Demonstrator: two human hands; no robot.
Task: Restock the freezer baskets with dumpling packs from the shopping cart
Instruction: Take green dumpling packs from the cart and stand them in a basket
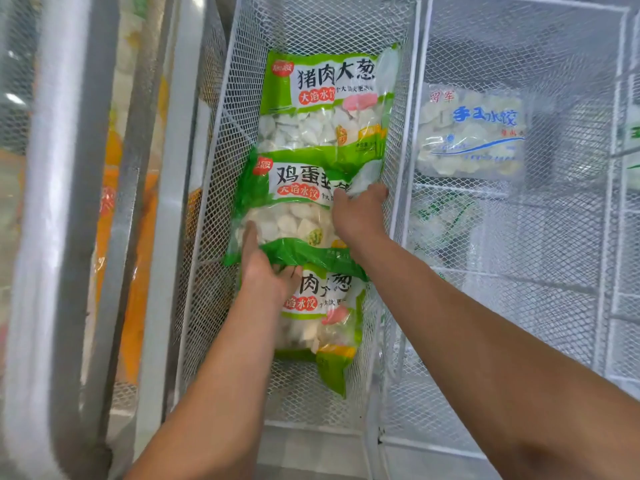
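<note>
Three green-and-clear dumpling packs lie in a row in a white mesh freezer basket point(221, 140). The far pack point(325, 109) lies at the back and the near pack point(325, 323) at the front. The middle pack point(291, 206) overlaps both. My left hand point(263, 268) grips the middle pack's lower left edge, fingers curled under it. My right hand point(360, 213) holds that pack's upper right corner against the basket's right wall.
To the right stands another mesh basket point(519, 271) holding a clear pack with blue lettering point(471, 133). On the left are grey freezer frame bars point(62, 202) with orange packs point(138, 271) behind them. The basket floor in front of the near pack is bare mesh.
</note>
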